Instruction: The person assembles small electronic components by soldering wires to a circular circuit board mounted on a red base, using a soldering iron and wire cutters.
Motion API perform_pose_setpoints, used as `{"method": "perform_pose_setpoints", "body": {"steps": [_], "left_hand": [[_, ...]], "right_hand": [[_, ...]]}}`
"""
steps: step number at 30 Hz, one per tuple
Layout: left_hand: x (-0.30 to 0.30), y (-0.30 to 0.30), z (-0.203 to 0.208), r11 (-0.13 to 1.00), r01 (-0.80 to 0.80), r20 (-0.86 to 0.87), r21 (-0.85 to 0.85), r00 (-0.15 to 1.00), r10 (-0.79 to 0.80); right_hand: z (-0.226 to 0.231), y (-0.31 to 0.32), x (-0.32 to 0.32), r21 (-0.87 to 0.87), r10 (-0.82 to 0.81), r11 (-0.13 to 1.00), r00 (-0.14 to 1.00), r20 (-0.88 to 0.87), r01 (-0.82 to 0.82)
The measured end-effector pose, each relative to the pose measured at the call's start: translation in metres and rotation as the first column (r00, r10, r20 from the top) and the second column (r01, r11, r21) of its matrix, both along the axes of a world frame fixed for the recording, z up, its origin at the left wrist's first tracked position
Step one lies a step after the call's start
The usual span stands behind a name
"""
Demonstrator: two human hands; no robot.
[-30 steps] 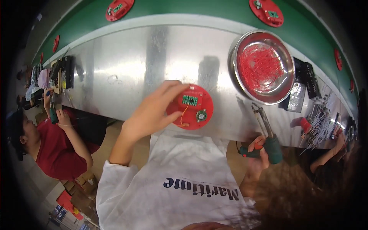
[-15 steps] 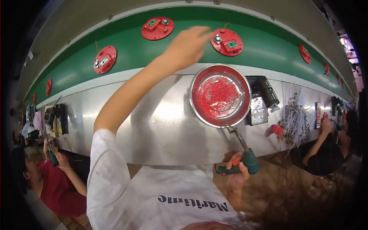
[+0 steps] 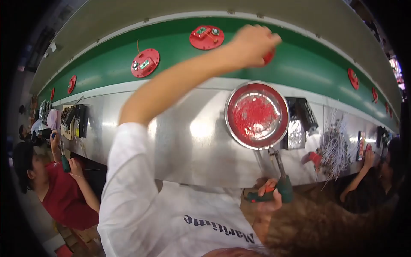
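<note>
My left hand (image 3: 254, 45), slightly blurred, reaches across the green belt with its fingers curled over a red disc (image 3: 269, 57). Most of that disc is hidden beneath the hand. At the bench's near edge, my right hand (image 3: 269, 196) grips a green pistol-shaped soldering gun (image 3: 284, 189) with an orange trigger, its metal tip pointing up towards a round metal pan (image 3: 227, 115). Many short red wires (image 3: 252, 113) lie in the pan. Left of my left hand, another red disc (image 3: 203, 42) carries a small green circuit board and a thin wire.
More red discs (image 3: 145, 63) sit along the green belt (image 3: 175, 58). Right of the pan are a black holder (image 3: 303, 112) and a bundle of white wires (image 3: 336, 143) on the metal bench (image 3: 180, 141). Co-workers sit left (image 3: 64, 197) and right (image 3: 364, 192).
My left hand has moved right onto the red disc and now covers most of it. My right hand still holds the soldering gun. The whole view has shifted somewhat.
</note>
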State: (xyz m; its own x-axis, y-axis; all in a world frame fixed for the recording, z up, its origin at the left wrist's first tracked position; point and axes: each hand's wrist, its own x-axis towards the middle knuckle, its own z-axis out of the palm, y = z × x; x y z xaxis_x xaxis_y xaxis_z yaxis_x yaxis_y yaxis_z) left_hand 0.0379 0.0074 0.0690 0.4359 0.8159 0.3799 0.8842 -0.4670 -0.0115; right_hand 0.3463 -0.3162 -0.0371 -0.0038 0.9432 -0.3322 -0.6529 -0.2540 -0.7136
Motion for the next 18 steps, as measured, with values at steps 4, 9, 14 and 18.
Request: {"method": "perform_pose_setpoints", "body": {"steps": [4,9,14,18], "left_hand": [[-0.052,-0.093,0.041,0.907,-0.305,0.100,-0.291,0.933,0.345],[-0.064,-0.201,0.018,0.477,-0.406,-0.194,-0.779,0.881,0.432],[-0.040,-0.237,-0.003,0.434,-0.293,-0.099,-0.852,0.904,0.416],[-0.020,-0.214,-0.001,0.698,-0.192,0.017,-0.690,0.959,0.281]], "right_hand": [[-0.001,-0.001,0.001,0.005,-0.020,1.000,0.999,-0.030,0.020],[0.001,0.006,-0.001,0.026,0.030,0.999,1.000,0.002,-0.030],[0.002,0.005,0.000,0.034,0.047,0.998,0.999,0.011,-0.048],[0.001,0.004,0.001,0.012,0.016,1.000,1.000,0.026,-0.016]]}}
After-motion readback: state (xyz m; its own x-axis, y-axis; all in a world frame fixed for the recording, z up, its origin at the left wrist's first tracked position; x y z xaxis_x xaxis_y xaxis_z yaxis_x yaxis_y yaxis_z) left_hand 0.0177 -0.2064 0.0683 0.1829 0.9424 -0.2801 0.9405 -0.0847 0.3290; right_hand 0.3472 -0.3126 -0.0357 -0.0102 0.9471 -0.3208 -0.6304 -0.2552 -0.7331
